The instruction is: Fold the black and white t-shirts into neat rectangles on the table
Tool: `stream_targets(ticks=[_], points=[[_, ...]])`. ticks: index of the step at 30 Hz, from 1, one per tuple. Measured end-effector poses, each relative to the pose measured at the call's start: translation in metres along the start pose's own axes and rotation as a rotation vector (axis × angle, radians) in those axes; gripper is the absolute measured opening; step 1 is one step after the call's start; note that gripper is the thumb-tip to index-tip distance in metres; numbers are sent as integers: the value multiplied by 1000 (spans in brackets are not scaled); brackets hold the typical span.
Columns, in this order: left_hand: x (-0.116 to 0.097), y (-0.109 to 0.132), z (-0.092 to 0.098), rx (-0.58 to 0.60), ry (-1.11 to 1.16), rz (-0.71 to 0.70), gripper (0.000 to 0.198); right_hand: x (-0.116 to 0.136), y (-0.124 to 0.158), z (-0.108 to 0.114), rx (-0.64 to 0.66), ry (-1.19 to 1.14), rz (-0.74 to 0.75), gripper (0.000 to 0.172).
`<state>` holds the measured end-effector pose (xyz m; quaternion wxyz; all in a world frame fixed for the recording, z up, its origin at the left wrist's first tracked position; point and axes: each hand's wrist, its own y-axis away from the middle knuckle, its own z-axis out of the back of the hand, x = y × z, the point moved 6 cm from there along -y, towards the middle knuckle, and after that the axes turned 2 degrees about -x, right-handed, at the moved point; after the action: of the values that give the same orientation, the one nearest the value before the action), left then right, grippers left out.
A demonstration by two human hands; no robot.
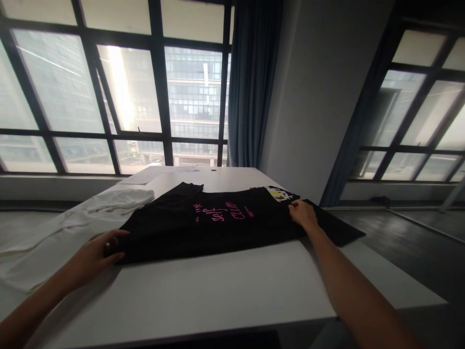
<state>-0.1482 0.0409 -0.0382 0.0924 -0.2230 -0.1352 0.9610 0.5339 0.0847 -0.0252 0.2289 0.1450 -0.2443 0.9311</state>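
Note:
A black T-shirt (167,232) is spread sideways over the white table (218,291). It bears pink lettering on its middle and a white and yellow print near its right part. My left hand (100,252) grips the shirt's left end, thumb near the front edge and fingers on the far side. At the other end my right hand (303,213) is closed on the cloth beside the white and yellow print, its fingertips pinching the fabric. Past my right hand, a black flap of the garment hangs over the table's right side.
White cloth garments (105,211) lie rumpled along the table's left side. Sheets of paper (141,177) rest toward the far end, near a dark round hole (213,170). Beyond stand windows (131,92), a blue curtain (252,87) and a grey pillar (316,97).

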Motion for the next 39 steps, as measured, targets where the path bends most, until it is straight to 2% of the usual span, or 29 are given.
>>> stream_targets(ticks=[3,5,8,11,14,19,21,24,25,27,29,30,33,35,37,39], points=[[10,9,-6,40,19,39,79,2,0,-14,97,-111,3,37],[13,14,-11,71,44,79,85,5,1,-20,139,-86,57,44],[10,16,-15,101,45,115,81,15,5,-20,143,-13,211,57],[6,13,-14,83,-45,105,70,22,13,-27,278,43,314,49],[9,4,-5,45,-85,89,63,25,20,-32,413,107,351,42],[36,-8,23,26,1,137,61,29,27,-26,556,132,368,29],[45,-8,29,68,18,146,58,31,29,-24,564,135,384,30],[49,-4,24,171,-3,165,57,35,28,-21,491,138,405,35],[46,-3,22,171,-36,174,58,35,27,-23,481,143,409,35],[30,-8,20,92,-138,155,59,35,26,-27,472,170,413,36],[3,-21,14,8,-228,76,59,37,23,-28,403,202,422,38],[-12,-32,7,13,-238,15,59,40,22,-28,350,211,432,40],[-47,-76,-18,124,-253,-140,58,47,24,-30,277,220,460,41],[-49,-110,-27,107,-319,-111,57,49,29,-36,298,237,464,42],[-38,-138,-37,127,-322,-24,60,50,33,-40,314,252,465,44],[-27,-155,-46,177,-264,34,62,52,36,-41,319,258,476,44]])
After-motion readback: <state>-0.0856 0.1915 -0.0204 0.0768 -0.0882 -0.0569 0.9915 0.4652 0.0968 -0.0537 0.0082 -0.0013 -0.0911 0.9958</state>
